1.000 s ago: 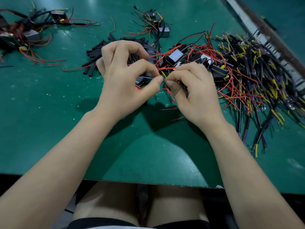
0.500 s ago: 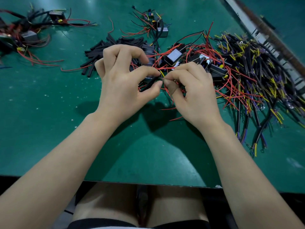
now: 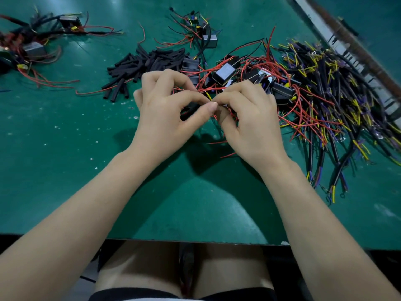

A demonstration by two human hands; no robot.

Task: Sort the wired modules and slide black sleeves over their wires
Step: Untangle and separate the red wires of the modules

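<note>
At the far left a cluster of wired modules (image 3: pixel 32 48) is lying on the green table (image 3: pixel 65 170), and a heap of black sleeves (image 3: pixel 147 64) is sitting just beyond the hands. The left hand (image 3: pixel 165 118) is pinching one black sleeve (image 3: pixel 191 109) between thumb and forefinger; the right hand (image 3: pixel 249 122) is pinching red wires (image 3: pixel 217 89), its fingertips touching the left's. To the right a tangled pile of modules (image 3: pixel 293 94) is spreading. Frayed strands are likely catching the sleeve's mouth, risking buckled wire or a dropped sleeve

Bare forearms with no sleeves, left hand (image 3: pixel 165 118) and right hand (image 3: pixel 251 122) ungloved, short unpainted nails, dark shorts (image 3: pixel 138 295), bare knees
</note>
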